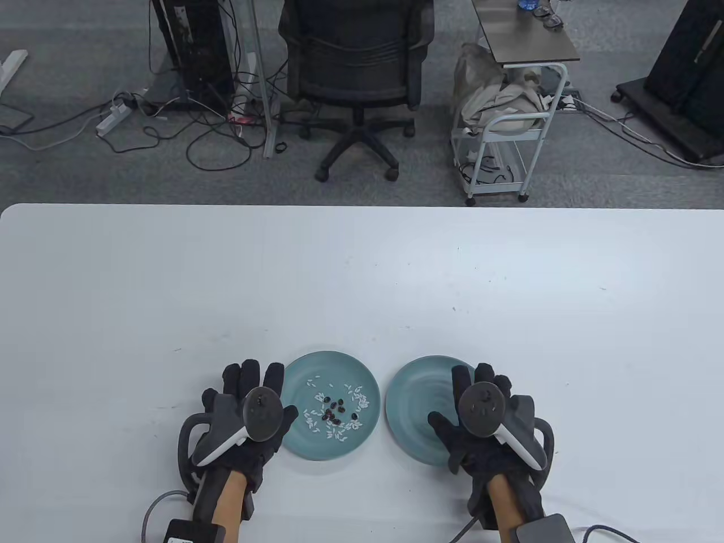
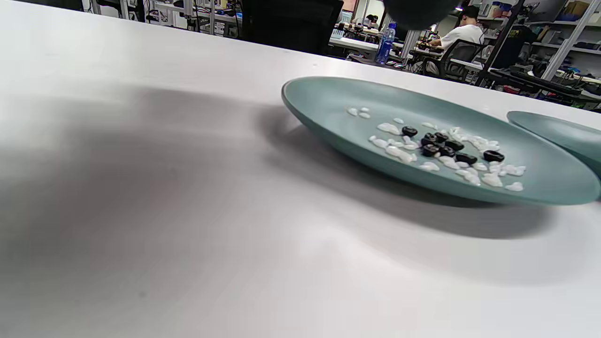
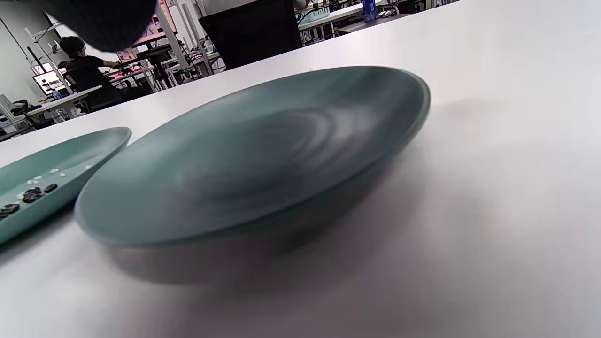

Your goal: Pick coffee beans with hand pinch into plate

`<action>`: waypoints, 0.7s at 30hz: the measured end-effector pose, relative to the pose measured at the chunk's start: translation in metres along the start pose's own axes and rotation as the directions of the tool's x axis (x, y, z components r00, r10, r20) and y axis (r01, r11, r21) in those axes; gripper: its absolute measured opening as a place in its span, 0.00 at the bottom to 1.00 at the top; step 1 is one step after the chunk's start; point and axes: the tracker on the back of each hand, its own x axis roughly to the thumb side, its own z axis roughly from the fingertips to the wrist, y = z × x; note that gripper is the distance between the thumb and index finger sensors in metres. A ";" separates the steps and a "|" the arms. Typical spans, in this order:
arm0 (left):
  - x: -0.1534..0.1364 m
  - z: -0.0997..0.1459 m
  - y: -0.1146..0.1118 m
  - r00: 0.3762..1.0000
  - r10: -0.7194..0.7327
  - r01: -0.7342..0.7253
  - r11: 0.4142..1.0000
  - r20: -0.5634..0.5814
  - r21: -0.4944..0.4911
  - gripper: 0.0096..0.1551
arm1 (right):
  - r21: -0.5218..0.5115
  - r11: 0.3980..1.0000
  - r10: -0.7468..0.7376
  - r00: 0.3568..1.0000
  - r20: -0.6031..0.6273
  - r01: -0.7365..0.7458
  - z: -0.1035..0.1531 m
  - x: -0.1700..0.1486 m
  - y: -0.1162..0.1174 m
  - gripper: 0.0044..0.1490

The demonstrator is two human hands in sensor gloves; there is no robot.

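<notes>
Two teal plates sit side by side near the table's front edge. The left plate [image 1: 334,357] holds several dark coffee beans [image 1: 339,411] mixed with white grains [image 1: 357,394]; the beans also show in the left wrist view [image 2: 441,145]. The right plate [image 1: 412,396] holds nothing, as the right wrist view [image 3: 281,141] also shows. My left hand [image 1: 283,390] lies open just left of the left plate, fingers spread, holding nothing. My right hand [image 1: 448,396] is open over the right part of the right plate, holding nothing.
The white table [image 1: 362,271] stretches far beyond the plates. Behind its far edge stand an office chair [image 1: 356,73] and a white cart [image 1: 509,130]. Cables from both wrists trail off the table's front edge.
</notes>
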 end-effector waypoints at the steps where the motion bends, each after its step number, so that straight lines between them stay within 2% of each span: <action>1: 0.000 0.000 0.000 1.000 0.003 -0.003 1.000 0.001 -0.001 0.45 | 0.000 1.000 0.001 1.000 0.002 -0.001 0.000 0.000 0.000 0.56; 7: -0.007 -0.004 -0.001 0.997 0.042 -0.043 0.999 -0.061 -0.001 0.44 | 0.008 1.000 -0.017 1.000 -0.011 0.017 -0.002 -0.002 -0.001 0.56; 12: -0.011 -0.015 -0.009 0.971 -0.061 0.048 0.997 -0.231 -0.061 0.48 | -0.006 1.000 -0.021 1.000 0.005 0.021 -0.001 -0.002 -0.005 0.56; 14: -0.012 -0.018 -0.011 0.963 -0.036 0.015 0.997 -0.268 -0.080 0.48 | -0.009 0.999 -0.032 0.999 0.004 0.032 -0.001 -0.003 -0.005 0.55; 18: -0.009 -0.023 -0.010 0.945 -0.117 0.106 0.993 -0.306 -0.051 0.47 | 0.013 1.000 -0.024 1.000 -0.009 0.024 -0.002 -0.003 -0.003 0.56; 21: -0.007 -0.028 -0.012 0.950 -0.080 0.056 0.995 -0.303 -0.087 0.45 | 0.009 1.000 -0.020 1.000 -0.006 0.020 -0.001 -0.003 -0.003 0.56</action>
